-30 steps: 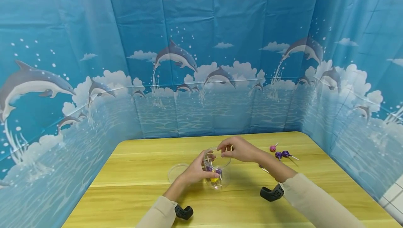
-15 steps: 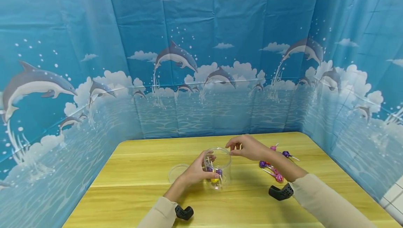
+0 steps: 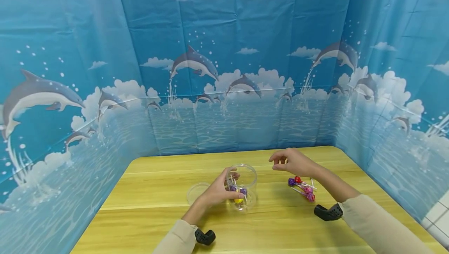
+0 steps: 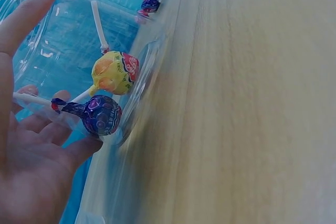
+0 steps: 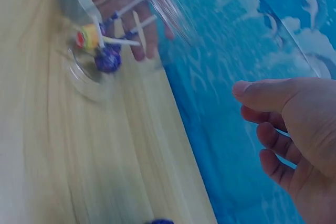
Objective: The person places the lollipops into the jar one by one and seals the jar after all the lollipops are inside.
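Left hand [image 3: 220, 190] — partly behind clear jar [image 3: 250, 182]

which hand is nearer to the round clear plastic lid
Left. The left hand, gripping the clear cylindrical plastic jar, is just to the right of the lid; the right hand is farther right, beyond the jar.

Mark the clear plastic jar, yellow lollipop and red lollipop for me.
Clear plastic jar [image 3: 251, 190]: head view, on its side wall.
Yellow lollipop [image 4: 116, 73]: left wrist view, wrapped candy head.
Red lollipop [image 3: 297, 179]: head view, wrapped candy head.
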`<action>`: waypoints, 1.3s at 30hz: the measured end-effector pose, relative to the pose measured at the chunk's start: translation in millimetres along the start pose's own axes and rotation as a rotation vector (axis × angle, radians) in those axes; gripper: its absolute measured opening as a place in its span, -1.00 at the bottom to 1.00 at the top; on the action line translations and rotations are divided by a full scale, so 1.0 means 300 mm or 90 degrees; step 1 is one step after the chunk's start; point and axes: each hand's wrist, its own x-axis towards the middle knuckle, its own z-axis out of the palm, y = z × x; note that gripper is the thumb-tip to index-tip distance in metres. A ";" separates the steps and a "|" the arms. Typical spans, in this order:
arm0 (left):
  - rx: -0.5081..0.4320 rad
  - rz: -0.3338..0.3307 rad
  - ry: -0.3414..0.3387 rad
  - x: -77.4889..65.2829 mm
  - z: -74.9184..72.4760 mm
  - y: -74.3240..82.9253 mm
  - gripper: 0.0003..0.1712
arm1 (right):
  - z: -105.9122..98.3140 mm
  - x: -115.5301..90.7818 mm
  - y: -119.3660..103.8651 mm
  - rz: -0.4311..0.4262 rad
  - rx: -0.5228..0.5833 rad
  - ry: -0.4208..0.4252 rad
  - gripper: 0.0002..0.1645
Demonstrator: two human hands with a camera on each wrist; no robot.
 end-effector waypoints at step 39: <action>0.015 0.005 0.000 0.000 0.000 -0.004 -0.03 | -0.114 -0.352 0.406 0.235 -0.047 0.141 -0.57</action>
